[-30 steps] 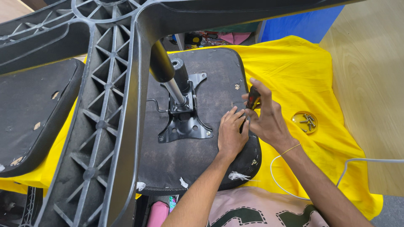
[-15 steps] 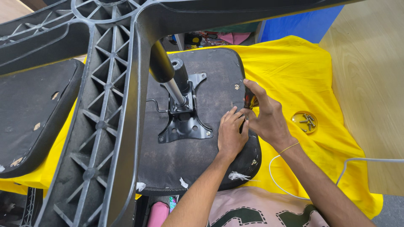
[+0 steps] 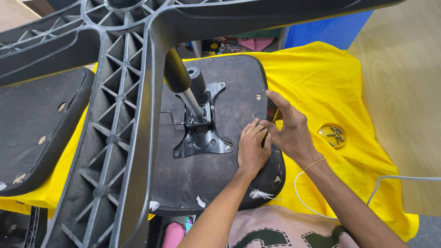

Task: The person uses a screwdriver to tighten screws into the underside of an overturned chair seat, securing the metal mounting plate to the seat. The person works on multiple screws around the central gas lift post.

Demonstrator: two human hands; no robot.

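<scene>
An upturned black chair seat (image 3: 216, 174) lay on a yellow cloth (image 3: 321, 78) that covered the bench, its underside facing up and its right edge near the cloth's middle. A black metal mounting plate (image 3: 202, 138) with 4 splayed corners sat at the seat's centre, and a gas cylinder (image 3: 183, 85) rose from it into the ribbed black plastic star base (image 3: 119, 115) that filled the upper left of the view.

The left hand (image 3: 252, 149) rested flat on the seat's right part, fingers pressed together and closed on nothing. The right hand (image 3: 289, 131) touched it from the right edge and pinched a small tool (image 3: 272, 112) with a dark red and yellow handle between thumb and fingers, just beside a pale screw point (image 3: 258, 97) on the seat.

No labels or packages could be made out; torn white scraps (image 3: 259, 194) clung along the seat's front edge. A clear round dish (image 3: 332, 135) holding several screws sat on the cloth to the right of the hands. A second black cushion (image 3: 36, 128) lay at the bench's left edge. A white cable (image 3: 381, 183) crossed the wooden surface at the right.
</scene>
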